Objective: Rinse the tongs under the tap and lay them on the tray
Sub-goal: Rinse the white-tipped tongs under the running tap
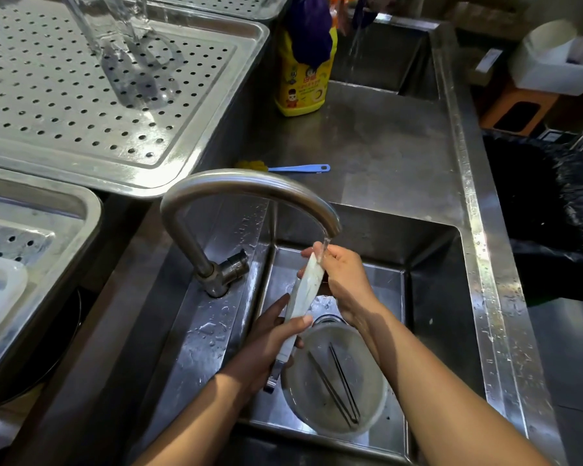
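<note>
Both hands (344, 280) on tongs (302, 297) under tap (249, 186)

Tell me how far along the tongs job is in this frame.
Done: nothing yet on the perforated tray from this task. In hand: the left hand and right hand hold the tongs with the upper end under the tap stream. Left: finish rinsing, then lay them on the tray.

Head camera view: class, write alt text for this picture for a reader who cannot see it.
Two bare hands hold pale tongs under a running tap over a steel sink: left hand at the lower end, right hand near the top. A perforated tray sits to the upper left.
</note>
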A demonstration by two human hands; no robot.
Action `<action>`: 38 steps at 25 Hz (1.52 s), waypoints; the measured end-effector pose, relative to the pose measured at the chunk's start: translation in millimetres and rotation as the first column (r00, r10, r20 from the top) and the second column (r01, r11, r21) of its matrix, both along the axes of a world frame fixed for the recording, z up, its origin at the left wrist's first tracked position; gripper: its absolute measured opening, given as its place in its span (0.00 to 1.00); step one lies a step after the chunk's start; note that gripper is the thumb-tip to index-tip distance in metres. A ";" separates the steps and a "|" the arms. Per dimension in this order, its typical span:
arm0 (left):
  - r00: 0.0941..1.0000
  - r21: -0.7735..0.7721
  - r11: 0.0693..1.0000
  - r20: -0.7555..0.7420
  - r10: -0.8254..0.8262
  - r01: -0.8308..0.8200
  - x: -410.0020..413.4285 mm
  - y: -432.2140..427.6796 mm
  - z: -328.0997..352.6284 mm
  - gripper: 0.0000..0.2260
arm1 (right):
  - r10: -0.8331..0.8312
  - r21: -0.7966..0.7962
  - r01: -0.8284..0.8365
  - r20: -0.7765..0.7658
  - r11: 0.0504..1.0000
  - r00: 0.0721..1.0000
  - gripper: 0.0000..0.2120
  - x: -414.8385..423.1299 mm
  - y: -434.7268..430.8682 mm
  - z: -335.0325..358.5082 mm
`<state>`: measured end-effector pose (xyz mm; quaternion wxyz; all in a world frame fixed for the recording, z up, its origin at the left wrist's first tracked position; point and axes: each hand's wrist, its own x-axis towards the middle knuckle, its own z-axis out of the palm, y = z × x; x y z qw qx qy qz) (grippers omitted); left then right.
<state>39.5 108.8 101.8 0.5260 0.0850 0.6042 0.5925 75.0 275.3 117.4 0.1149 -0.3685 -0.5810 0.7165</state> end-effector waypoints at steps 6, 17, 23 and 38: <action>0.996 0.004 0.996 0.012 -0.088 0.088 -8.7 3.4 -10.9 0.19 | 0.068 -0.028 -0.070 -0.055 0.997 0.996 0.18 13.6 -7.0 1.3; 0.991 0.013 0.996 0.105 -0.086 0.085 -6.2 16.5 -32.3 0.24 | -0.009 0.115 0.001 0.071 0.993 0.997 0.12 8.6 -3.5 13.7; 0.998 0.068 0.996 0.033 0.050 -0.052 -3.0 34.6 -31.1 0.22 | -0.157 0.326 0.091 0.182 0.941 0.971 0.22 48.0 -21.6 -4.9; 0.925 -0.059 0.932 -0.161 0.345 -0.358 -35.4 109.7 -3.8 0.17 | 0.018 0.125 -0.029 0.091 0.992 0.996 0.18 63.2 -39.1 -13.2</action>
